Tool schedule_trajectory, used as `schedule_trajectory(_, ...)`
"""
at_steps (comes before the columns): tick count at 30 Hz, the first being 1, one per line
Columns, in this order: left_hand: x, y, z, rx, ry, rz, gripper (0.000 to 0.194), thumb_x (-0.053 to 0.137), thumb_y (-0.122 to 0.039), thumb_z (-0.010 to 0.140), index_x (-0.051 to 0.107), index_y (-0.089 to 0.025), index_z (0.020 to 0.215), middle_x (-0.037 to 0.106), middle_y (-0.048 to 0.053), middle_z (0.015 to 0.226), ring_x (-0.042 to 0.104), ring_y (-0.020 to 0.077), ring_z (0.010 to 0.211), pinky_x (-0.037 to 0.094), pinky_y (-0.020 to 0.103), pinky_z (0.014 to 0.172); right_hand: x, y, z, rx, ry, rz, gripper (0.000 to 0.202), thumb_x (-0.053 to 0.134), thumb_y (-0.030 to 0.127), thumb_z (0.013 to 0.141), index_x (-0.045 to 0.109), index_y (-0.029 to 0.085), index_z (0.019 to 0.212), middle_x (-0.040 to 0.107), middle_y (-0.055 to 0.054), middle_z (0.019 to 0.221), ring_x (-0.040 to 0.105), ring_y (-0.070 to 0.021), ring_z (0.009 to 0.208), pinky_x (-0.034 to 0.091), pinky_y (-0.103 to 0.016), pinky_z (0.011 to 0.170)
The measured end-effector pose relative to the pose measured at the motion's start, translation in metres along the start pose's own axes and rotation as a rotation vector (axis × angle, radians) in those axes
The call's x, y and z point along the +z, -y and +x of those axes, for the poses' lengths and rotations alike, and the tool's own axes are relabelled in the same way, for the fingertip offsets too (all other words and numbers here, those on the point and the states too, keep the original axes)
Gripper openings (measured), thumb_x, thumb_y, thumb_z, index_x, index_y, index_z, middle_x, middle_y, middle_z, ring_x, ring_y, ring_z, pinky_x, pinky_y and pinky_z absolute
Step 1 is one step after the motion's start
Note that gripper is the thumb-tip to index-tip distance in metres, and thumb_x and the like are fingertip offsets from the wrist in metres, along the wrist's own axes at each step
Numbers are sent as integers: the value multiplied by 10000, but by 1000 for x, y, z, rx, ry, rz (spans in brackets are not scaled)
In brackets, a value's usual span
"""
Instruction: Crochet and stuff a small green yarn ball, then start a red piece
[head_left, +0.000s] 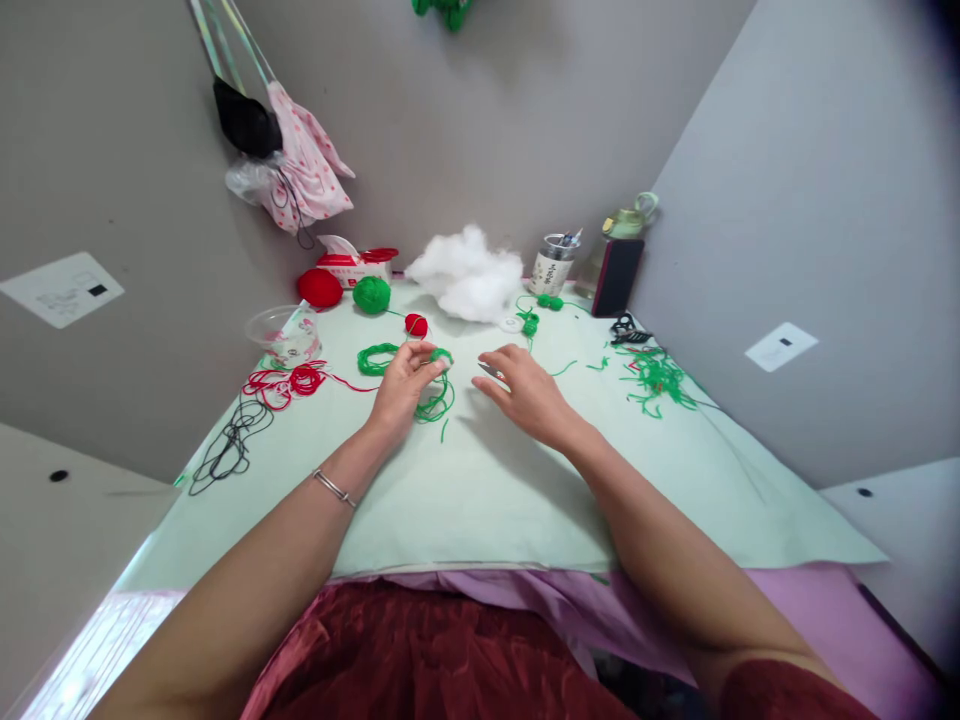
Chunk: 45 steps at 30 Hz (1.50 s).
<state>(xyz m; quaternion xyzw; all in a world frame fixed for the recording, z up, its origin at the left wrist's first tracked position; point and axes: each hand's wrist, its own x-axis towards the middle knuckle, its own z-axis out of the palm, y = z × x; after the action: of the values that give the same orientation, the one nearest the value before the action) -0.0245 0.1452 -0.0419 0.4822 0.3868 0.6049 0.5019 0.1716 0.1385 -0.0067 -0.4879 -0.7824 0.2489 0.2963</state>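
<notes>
Over the middle of the table, my left hand [405, 385] pinches a small green crocheted piece [442, 357] between thumb and fingertips. Loops of green yarn [435, 402] hang and lie below it, with a short cut strand beside them. My right hand [529, 392], a little to the right and apart from the piece, has its fingers closed around a small pointed metal tool [491, 371]. Only the tool's tip shows, so its kind is unclear. A coil of green yarn [377, 359] lies just left of my left hand, and a small red yarn ball [415, 325] is behind it.
White stuffing [469, 275] is heaped at the back. Larger red [320, 288] and green [371, 294] yarn balls, a tissue box [356, 268] and a plastic bowl [285, 338] stand left. Right are a pen tin [553, 265], a phone [619, 278] and green yarn scraps [660, 380].
</notes>
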Motion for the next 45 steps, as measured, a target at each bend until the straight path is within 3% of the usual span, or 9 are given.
schedule_trajectory(4, 9, -5, -8, -13, 60, 18, 286, 777, -296, 775, 694, -240, 1043, 697, 1, 922, 661, 162, 847, 529, 282, 777, 22, 4, 5, 61, 135, 551, 386, 707, 459, 883, 666, 175, 1142, 728, -84, 1032, 661, -218, 980, 511, -357, 875)
schedule_trajectory(8, 8, -3, -7, -15, 29, 34, 266, 758, -310, 787, 690, -224, 1029, 655, -15, 851, 620, 142, 730, 513, 283, 723, 28, -1, 10, 109, 161, 679, 366, 720, 512, 824, 700, 146, 833, 655, -13, 680, 606, -156, 700, 487, -297, 713)
schedule_trajectory(12, 5, 4, -3, -11, -23, 16, 264, 740, -299, 790, 549, -224, 957, 647, -26, 891, 641, 121, 758, 518, 295, 817, 15, -2, 13, 106, -26, 728, 303, 691, 479, 834, 643, 182, 798, 680, -24, 828, 579, -134, 772, 458, -265, 728)
schedule_trajectory(16, 9, 5, -6, -36, 38, 19, 315, 749, -290, 781, 466, -231, 909, 658, -33, 805, 666, 137, 724, 516, 299, 783, 7, 5, 12, 95, -47, 773, 327, 618, 519, 865, 523, 213, 801, 710, -53, 964, 571, -117, 670, 438, -261, 598)
schedule_trajectory(20, 12, 2, -10, -17, 94, 51, 275, 740, -301, 810, 569, -220, 1009, 692, -10, 884, 619, 119, 658, 493, 274, 698, 8, 6, 11, 127, -37, 677, 361, 666, 552, 844, 541, 216, 885, 692, -4, 849, 404, -73, 495, 297, -243, 475)
schedule_trajectory(26, 12, 4, -12, 8, 150, 75, 250, 718, -273, 822, 676, -204, 1058, 684, -1, 855, 626, 144, 728, 509, 280, 746, 15, 3, 10, 80, 98, 443, 433, 673, 569, 849, 682, 157, 714, 599, 18, 616, 418, -107, 572, 303, -258, 561)
schedule_trajectory(35, 9, -1, -11, -25, 215, 38, 249, 681, -274, 845, 686, -197, 1082, 691, 10, 878, 660, 153, 780, 534, 309, 818, 17, 5, 7, 66, -8, 142, 318, 583, 362, 932, 581, 194, 662, 454, 56, 566, 362, -119, 578, 240, -274, 593)
schedule_trajectory(41, 7, 6, -8, -1, 184, 94, 205, 729, -271, 836, 676, -187, 1016, 671, -16, 749, 648, 137, 687, 522, 274, 729, 17, 10, 4, 36, 22, 6, 281, 532, 262, 944, 593, 199, 677, 501, 37, 573, 424, -138, 579, 264, -277, 614)
schedule_trajectory(45, 7, 19, -2, 16, 122, 155, 125, 724, -252, 882, 640, -169, 921, 617, -39, 714, 586, 109, 598, 504, 252, 618, 28, 17, 0, 23, 52, -60, 245, 495, 183, 949, 678, 194, 787, 642, -17, 683, 531, -174, 661, 293, -282, 652)
